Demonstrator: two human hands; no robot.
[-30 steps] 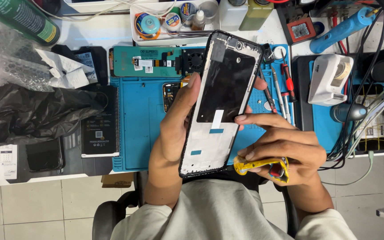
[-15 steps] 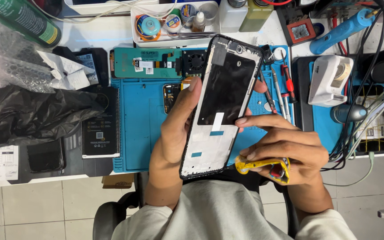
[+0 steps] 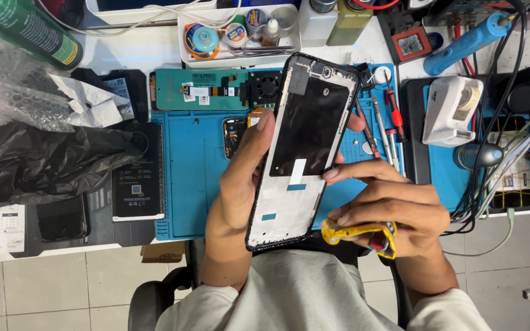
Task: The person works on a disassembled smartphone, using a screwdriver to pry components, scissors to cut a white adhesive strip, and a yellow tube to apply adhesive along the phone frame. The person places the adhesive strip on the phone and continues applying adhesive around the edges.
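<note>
Nothing shifting since earlier frame. Left hand (image 3: 240,184) gripping black-rimmed phone frame with white inner plate (image 3: 302,150), tilted above blue silicone repair mat (image 3: 194,184). Right hand (image 3: 394,205) clasping yellow-handled tool (image 3: 357,232), fingertip touching frame edge.

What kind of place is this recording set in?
Most likely a phone repair bench. The left hand holds a bare phone frame over a blue repair mat, with screwdrivers beside it and the right hand gripping a yellow tool.
</note>
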